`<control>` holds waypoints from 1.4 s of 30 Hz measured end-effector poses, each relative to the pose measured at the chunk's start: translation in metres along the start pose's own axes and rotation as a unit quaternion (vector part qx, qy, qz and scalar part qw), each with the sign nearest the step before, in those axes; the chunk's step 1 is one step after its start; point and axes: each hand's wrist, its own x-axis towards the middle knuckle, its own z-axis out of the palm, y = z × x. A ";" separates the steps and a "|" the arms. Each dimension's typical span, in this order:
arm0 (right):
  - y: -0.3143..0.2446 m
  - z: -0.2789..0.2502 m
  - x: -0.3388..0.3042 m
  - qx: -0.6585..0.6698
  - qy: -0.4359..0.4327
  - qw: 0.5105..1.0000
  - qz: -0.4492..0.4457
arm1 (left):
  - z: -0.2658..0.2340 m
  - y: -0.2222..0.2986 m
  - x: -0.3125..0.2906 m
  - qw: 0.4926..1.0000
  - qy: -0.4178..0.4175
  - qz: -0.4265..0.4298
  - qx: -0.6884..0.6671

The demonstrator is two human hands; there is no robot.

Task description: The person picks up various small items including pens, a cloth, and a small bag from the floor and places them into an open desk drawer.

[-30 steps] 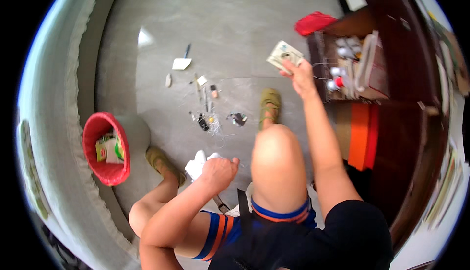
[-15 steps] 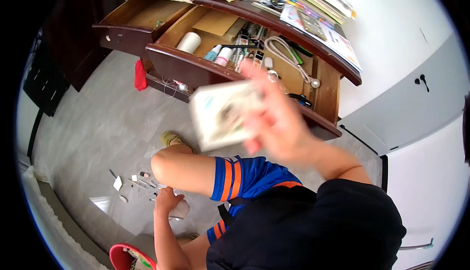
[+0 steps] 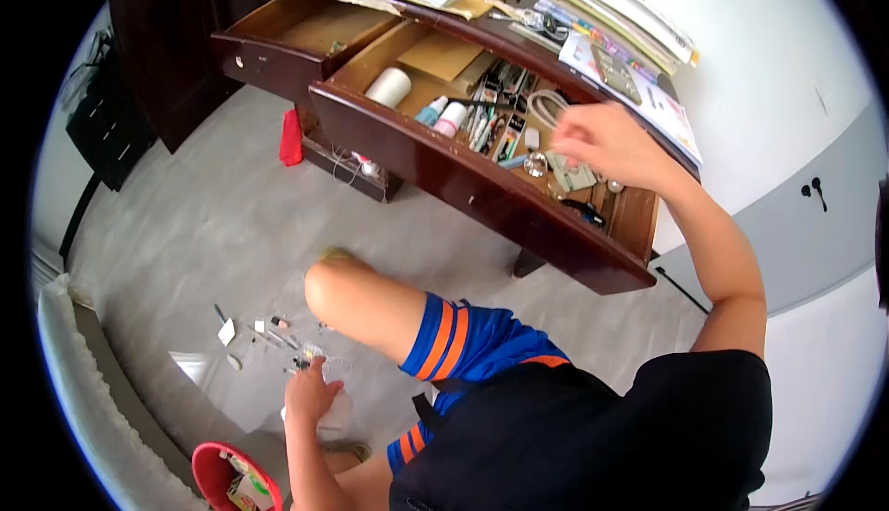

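Note:
My right hand (image 3: 607,143) is over the right part of an open drawer (image 3: 444,178), its fingers curled on a pale, flat printed piece (image 3: 576,178). The hand hides part of that piece, and its exact kind cannot be made out. A clear round object (image 3: 535,165) and a looped pale cord (image 3: 544,106) lie close by. Low on the left, my left hand (image 3: 310,392) reaches toward small items on the floor, thumb apart from the fingers, with nothing visibly held. A whitish translucent object (image 3: 339,411) shows beside it.
The drawer also holds a white roll (image 3: 389,88), bottles (image 3: 451,119) and several pens (image 3: 482,129). Papers (image 3: 630,25) are stacked on the desk top. A second drawer (image 3: 306,25) stands open at left. A red bin (image 3: 208,474) stands near my left forearm.
My right hand has carried the pale flat piece away from me, down into the drawer. My left hand has shifted slightly, its fingers reaching further out. The view has shifted too.

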 end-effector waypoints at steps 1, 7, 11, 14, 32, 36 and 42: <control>-0.036 0.003 0.026 -0.042 -0.025 0.997 -0.057 | -0.002 0.001 -0.012 0.999 -0.016 -0.028 0.028; -0.217 0.116 0.164 -0.034 -0.210 0.897 -0.388 | 0.010 -0.015 -0.035 0.991 0.115 0.066 -0.004; -0.294 0.264 0.243 -0.057 -0.326 0.869 -0.367 | -0.005 -0.013 -0.030 0.992 0.112 0.025 -0.052; -0.330 0.440 0.304 -0.050 -0.331 0.796 -0.503 | 0.001 -0.032 -0.020 0.985 0.158 0.021 -0.072; -0.323 0.828 0.387 -0.167 -0.092 0.745 -0.639 | 0.017 -0.069 -0.035 0.980 0.077 -0.123 -0.135; -0.296 0.778 0.383 -0.216 -0.130 0.736 -0.628 | 0.019 -0.058 -0.041 0.975 0.114 -0.115 -0.149; -0.297 0.788 0.345 -0.086 -0.101 0.769 -0.625 | 0.021 -0.046 -0.045 0.979 0.144 -0.095 -0.107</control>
